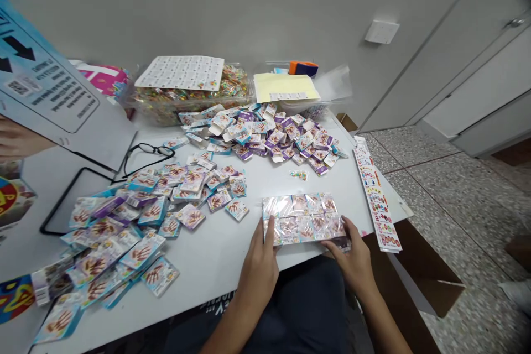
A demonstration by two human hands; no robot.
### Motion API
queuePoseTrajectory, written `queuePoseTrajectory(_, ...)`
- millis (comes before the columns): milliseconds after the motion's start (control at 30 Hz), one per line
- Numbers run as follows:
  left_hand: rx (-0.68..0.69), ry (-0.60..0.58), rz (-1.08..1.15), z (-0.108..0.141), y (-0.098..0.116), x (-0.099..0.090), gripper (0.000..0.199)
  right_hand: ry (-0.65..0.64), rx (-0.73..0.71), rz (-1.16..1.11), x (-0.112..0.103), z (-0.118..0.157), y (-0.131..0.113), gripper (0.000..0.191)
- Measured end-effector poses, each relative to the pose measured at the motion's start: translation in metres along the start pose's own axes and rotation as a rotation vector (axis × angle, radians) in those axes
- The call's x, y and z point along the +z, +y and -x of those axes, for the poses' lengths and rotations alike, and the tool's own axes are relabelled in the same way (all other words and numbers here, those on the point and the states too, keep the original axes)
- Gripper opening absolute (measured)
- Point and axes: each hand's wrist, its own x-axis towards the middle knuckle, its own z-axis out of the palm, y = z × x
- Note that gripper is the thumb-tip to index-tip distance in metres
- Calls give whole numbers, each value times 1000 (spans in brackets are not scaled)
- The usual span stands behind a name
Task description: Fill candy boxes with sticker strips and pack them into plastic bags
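A flat pack of small printed boxes, set in two rows under shiny clear plastic, rests at the table's front edge. My left hand grips its left end, with fingers laid along the side and top. Round the right front corner, my right hand closes with thumb and fingers. Just behind the pack lies a little clear sachet of colourful pieces. To the left spreads a heap of loose closed boxes with a hand picture on them. Farther back is a pile of blue and purple boxes, some with open flaps.
Against the wall stand a clear tub of colourful sachets and a second clear tub with papers on top. Eyeglasses and a large printed carton are at left. Sticker strips overhang the right edge above an open cardboard box.
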Motion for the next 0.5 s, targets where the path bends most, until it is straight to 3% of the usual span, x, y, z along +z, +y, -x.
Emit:
queuePoseTrajectory(133,-54,212,127,1,5,-37,42,238,145,-124,-23,7,-25,48)
queuePoseTrajectory(200,-97,187,166,-1,5,-48,33,276,169,-177,-23,4,-35,40)
queuePoseTrajectory(300,-162,100,131,-11,3,-42,47,164,148,-217,-6,-12,-40,41)
queuePoseTrajectory(400,-254,100,72,-22,0,-26,69,94,126,-248,14,-33,-41,49)
queuePoseTrajectory(500,-149,124,12,-20,-1,-19,70,152,61,-291,19,-60,-48,43)
